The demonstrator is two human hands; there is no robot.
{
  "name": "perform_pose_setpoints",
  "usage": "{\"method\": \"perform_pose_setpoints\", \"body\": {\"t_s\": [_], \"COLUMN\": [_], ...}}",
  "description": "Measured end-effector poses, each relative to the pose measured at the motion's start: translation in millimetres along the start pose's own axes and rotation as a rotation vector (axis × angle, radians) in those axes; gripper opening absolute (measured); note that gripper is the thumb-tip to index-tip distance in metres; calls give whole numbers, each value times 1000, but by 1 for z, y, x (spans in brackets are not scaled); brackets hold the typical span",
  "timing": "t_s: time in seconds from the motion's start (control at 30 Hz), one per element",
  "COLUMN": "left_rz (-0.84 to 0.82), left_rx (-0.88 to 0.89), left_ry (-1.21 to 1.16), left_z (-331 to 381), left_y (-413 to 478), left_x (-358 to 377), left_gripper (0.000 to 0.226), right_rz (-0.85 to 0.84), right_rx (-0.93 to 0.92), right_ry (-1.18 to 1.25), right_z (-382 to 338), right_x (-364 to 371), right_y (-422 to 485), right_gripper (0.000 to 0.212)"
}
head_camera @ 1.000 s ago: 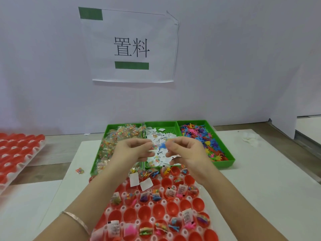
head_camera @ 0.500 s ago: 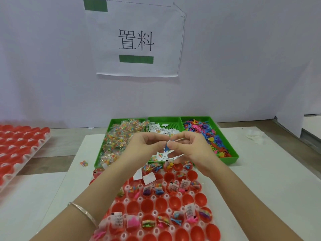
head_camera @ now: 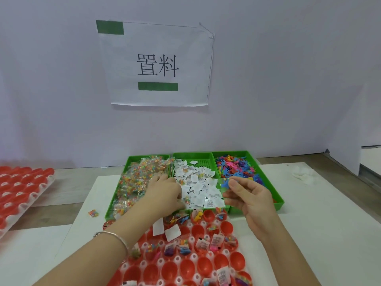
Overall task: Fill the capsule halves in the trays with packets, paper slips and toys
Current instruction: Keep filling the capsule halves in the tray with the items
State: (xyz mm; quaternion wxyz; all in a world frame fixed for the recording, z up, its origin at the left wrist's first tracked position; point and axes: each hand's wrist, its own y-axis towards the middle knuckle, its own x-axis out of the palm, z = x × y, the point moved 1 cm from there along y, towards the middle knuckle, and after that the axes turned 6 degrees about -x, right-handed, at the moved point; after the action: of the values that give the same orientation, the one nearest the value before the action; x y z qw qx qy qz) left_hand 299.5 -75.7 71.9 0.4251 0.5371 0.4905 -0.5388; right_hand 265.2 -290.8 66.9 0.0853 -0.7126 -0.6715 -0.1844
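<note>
A tray of red capsule halves [head_camera: 186, 271] lies in front of me, several holding packets, slips and toys. Behind it stand three green bins: candy packets [head_camera: 138, 178], white paper slips [head_camera: 198, 186] and coloured toys [head_camera: 237, 168]. My left hand [head_camera: 165, 193] reaches down over the boundary of the packet and slip bins, fingers curled into the contents; what it touches is hidden. My right hand [head_camera: 249, 195] hovers in front of the toy bin and pinches a small blue toy [head_camera: 225, 183] between thumb and fingers.
A second tray of red capsule halves [head_camera: 18, 193] sits at the left edge. One loose packet [head_camera: 93, 213] lies on the white table left of the bins. A crumpled white tissue [head_camera: 303, 174] lies at the right. A paper sign hangs on the back wall.
The hands, which met over the slip bin around the blue toy, have parted. The left hand dropped toward the packet and slip bins; the right kept the blue toy and moved right.
</note>
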Motion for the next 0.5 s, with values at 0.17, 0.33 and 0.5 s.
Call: {"method": "perform_pose_setpoints", "body": {"t_s": [0.17, 0.33, 0.5], "left_rz": [4, -3, 87], "left_rx": [-27, -88, -147], "left_ry": [-42, -203, -372], "left_z": [3, -1, -11], "left_y": [10, 11, 11], "left_x": [4, 5, 3], "left_gripper": [19, 9, 9], "right_rz": [2, -23, -17], "right_rx": [-22, -22, 16], "right_ry": [40, 49, -13], "right_z": [-6, -3, 5], "right_x": [-7, -8, -1], "right_y": [5, 7, 10], "right_gripper": [11, 11, 27]}}
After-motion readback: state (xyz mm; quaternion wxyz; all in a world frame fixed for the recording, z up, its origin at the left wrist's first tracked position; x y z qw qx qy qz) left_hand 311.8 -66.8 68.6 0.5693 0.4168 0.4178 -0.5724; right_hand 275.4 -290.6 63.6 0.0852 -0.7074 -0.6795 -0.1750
